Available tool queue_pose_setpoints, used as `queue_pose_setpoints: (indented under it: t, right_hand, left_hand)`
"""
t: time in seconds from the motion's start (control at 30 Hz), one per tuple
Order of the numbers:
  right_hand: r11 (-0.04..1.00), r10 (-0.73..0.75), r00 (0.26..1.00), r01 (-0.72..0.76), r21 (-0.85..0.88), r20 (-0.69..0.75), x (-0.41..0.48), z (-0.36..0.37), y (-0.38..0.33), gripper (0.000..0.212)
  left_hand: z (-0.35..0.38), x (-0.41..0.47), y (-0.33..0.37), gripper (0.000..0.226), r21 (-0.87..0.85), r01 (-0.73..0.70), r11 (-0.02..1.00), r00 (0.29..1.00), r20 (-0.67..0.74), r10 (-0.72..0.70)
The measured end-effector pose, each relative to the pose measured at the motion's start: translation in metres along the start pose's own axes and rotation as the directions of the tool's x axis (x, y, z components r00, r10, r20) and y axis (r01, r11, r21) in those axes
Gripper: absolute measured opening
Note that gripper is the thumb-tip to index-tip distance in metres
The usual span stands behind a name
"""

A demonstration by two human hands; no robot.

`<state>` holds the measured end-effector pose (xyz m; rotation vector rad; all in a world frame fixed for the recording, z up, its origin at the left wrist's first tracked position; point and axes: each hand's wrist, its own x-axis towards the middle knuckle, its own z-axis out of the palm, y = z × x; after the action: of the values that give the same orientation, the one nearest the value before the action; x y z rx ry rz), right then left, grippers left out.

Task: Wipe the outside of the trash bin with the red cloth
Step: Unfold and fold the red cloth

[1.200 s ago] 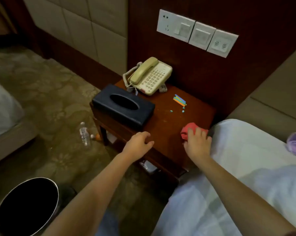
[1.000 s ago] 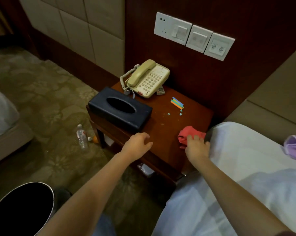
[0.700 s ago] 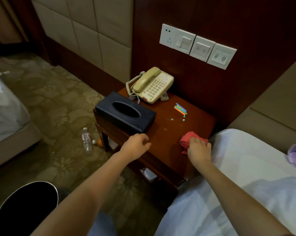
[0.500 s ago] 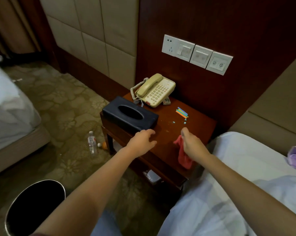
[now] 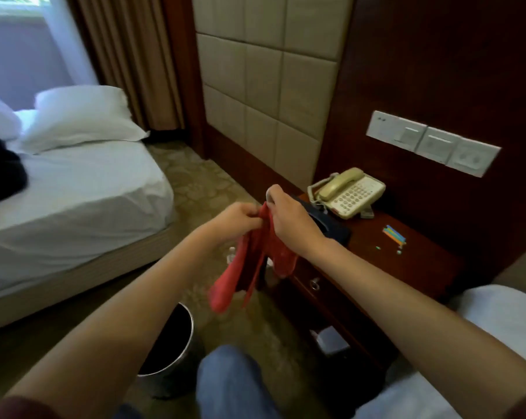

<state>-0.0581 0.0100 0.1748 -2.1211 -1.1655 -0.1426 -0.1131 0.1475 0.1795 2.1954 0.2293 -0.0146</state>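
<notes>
Nightstand (image 5: 422, 267) no longer bears the red cloth (image 5: 249, 261): left hand (image 5: 237, 220) and right hand (image 5: 289, 219) both grip it, lifted.

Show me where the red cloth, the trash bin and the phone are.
red cloth (image 5: 225, 285), head view, on its hanging lower fold.
trash bin (image 5: 177, 365), head view, on its metal wall.
phone (image 5: 351, 196), head view, on its keypad.

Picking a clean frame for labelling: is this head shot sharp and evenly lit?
Head view: not sharp; the red cloth gripped by left hand and right hand is motion-smeared, the wall switches soft. Uneven too: the window glares top left, the trash bin inside reads black.
</notes>
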Motion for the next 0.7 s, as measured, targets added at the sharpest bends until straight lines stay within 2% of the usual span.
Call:
queue_pose_setpoints:
  t: [0.17,0.27,0.47,0.57,0.7]
  right_hand:
    - [0.997,-0.049,0.995,0.043,0.068,0.090,0.043,0.039,-0.043,0.016]
    - [0.998,-0.063,0.976,0.057,0.037,0.210,0.066,0.062,-0.057,0.027]
    - [0.990,-0.105,0.950,0.128,-0.062,0.295,0.106,0.116,-0.072,0.020]
    - [0.998,-0.055,0.932,0.063,-0.013,0.359,0.121,0.145,-0.071,0.017]
    - [0.989,0.061,0.875,-0.119,0.092,0.479,0.135,0.188,-0.057,0.021]
  left_hand:
    - [-0.063,-0.031,-0.039,0.014,-0.013,-0.031,0.999,0.974,-0.223,0.027]
    - [-0.090,-0.043,-0.060,0.018,0.013,-0.013,1.000,0.960,-0.281,0.016]
    - [-0.130,-0.053,-0.107,0.017,0.047,0.028,0.999,0.922,-0.387,-0.008]
    - [-0.146,-0.049,-0.141,0.015,0.040,0.081,0.996,0.907,-0.417,-0.057]
    - [-0.155,-0.035,-0.189,0.017,-0.099,0.160,0.982,0.903,-0.387,-0.186]
